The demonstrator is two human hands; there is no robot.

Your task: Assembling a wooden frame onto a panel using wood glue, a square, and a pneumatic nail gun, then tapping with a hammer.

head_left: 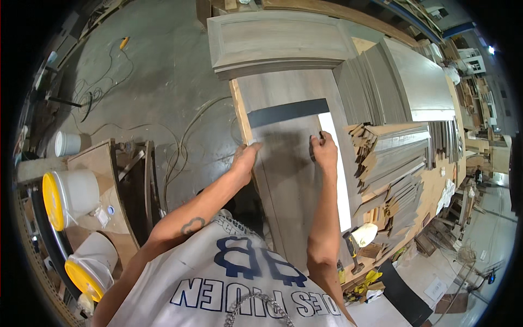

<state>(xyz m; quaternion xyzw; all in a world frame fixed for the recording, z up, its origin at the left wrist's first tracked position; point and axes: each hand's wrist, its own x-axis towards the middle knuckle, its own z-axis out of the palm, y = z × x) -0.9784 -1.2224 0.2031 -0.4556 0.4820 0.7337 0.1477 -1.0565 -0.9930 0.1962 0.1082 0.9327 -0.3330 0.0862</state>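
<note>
In front of me a long grey-brown wood panel (291,163) lies on the bench, running back from my body. My left hand (246,159) is closed at its left side, thumb on top, beside a strip of bare pale wood (241,111); the other fingers are hidden. On the right side my right hand (325,151) has its fingers curled in toward the thumb, next to a white strip (339,180). What those fingers hold is too small to make out. A black band (289,112) crosses just beyond both hands.
Stacked grey panels (280,38) lie at the far end. Bundles of grey slats (392,155) crowd the right. A yellow-and-black power tool (354,253) stands near my right elbow. White buckets with yellow lids (54,201) are at left; hoses (185,133) trail across the floor.
</note>
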